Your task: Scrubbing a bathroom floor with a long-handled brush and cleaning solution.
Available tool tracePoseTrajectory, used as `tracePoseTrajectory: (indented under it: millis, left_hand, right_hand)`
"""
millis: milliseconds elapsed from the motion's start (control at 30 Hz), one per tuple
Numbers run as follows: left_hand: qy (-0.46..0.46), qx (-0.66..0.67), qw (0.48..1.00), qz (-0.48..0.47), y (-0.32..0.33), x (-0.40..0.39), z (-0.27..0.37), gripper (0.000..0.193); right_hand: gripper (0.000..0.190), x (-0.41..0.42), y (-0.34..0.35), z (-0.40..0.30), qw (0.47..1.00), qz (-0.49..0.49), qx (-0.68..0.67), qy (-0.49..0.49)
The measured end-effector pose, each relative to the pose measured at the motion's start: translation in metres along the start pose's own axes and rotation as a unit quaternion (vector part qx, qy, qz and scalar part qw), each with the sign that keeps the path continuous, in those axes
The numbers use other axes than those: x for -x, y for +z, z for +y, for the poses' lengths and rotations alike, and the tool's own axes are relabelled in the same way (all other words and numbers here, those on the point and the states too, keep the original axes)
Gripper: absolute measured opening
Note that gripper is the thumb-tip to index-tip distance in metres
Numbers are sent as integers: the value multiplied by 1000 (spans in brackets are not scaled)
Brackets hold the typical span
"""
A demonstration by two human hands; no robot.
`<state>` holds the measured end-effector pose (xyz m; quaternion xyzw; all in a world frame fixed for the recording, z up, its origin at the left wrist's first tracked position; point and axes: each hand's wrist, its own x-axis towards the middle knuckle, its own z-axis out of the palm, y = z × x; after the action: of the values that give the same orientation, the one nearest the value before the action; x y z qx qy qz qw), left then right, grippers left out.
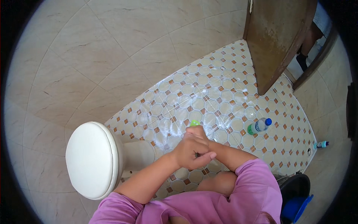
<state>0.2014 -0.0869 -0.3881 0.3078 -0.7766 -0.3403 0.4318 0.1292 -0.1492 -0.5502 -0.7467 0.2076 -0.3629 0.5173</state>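
Both my hands are close together above the tiled floor [197, 110], which bears wet, soapy white streaks. My left hand [191, 152], on the arm reaching in from the lower left, is curled with its thumb pointing right; something dark shows in the curl, perhaps a handle's end. My right hand [197, 131], on the arm from the right, is a closed fist just beyond it, partly covered. A bright green piece [195, 123] shows at the far side of the fists, perhaps part of a brush; the rest of it is hidden.
A toilet with its white lid [89, 161] down stands at left. A blue-capped plastic bottle [259, 126] is on the floor at right, with a smaller bottle [321, 144] near the drain [309, 152]. A black bucket [296, 186] and blue dipper [296, 207] are lower right. Beyond the wooden door [275, 42] is a person's leg [309, 44].
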Motion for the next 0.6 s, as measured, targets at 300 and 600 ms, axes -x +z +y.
tracePoseTrajectory:
  millis: [300, 600]
  left_hand:
    - [-71, -53, 996, -23, -6, -9, -27, 31]
    - [-201, 36, 964, 168, -56, -16, -26, 33]
  right_hand:
    - [17, -19, 5, 51, 1000, 19, -8, -20]
    - [20, -65, 16, -8, 993, -2, 88, 78]
